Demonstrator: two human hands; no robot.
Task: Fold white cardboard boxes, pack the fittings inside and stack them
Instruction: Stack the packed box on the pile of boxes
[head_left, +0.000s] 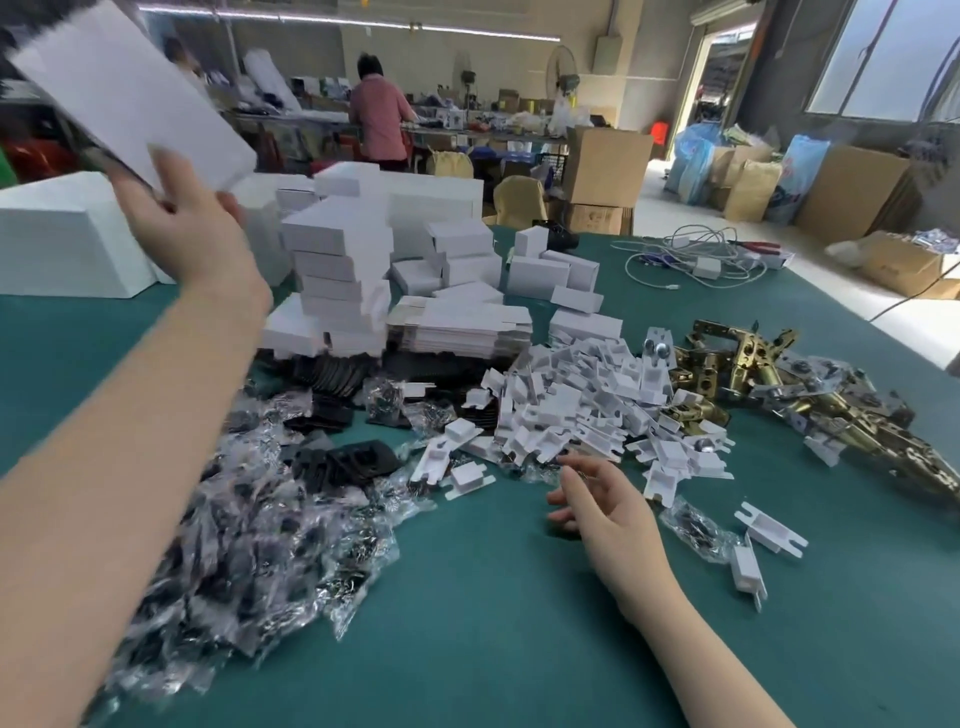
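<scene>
My left hand (189, 228) is raised at the upper left and grips a white cardboard box (130, 93) by its lower end, tilted and blurred. My right hand (602, 506) hovers low over the green table (493, 623) with relaxed, slightly curled fingers, holding nothing, just in front of a heap of small white cardboard inserts (582, 410). Folded white boxes (337, 280) stand stacked behind, beside a pile of flat box blanks (462, 327). Brass latch fittings (810, 395) lie to the right. Plastic bags of black parts (249, 530) cover the left.
Large white blocks (62, 234) stand at the far left. White cables and a charger (696, 260) lie at the back right of the table. Brown cartons (605, 166) and a person in a pink top (379, 119) are beyond the table.
</scene>
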